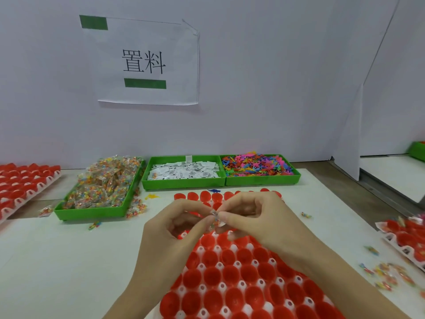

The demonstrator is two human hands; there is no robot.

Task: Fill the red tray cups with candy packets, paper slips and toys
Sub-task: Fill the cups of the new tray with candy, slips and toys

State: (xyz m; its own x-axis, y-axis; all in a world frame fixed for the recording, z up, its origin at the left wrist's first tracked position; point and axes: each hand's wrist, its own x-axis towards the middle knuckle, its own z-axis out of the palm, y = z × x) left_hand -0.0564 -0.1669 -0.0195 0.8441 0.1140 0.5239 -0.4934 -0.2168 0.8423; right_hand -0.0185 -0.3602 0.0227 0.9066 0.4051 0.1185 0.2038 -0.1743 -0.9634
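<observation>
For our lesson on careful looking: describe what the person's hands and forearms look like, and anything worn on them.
Both the left hand and the right hand are bare: no gloves, rings, watch or bracelet show. The forearms are uncovered right to the bottom edge of the picture, so no sleeves are in view. The nails look short and unpainted.

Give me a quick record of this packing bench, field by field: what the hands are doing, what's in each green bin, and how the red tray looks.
left hand: pinches a small candy packet with the right
right hand: pinches the same packet, above the tray
red tray: nearest the person; visible cups look empty
left green bin: candy packets, heaped
middle green bin: white paper slips
right green bin: coloured plastic toys
loose items: packets scattered at right; yellow toy by the bins
other trays: red trays at far left and at right
</observation>
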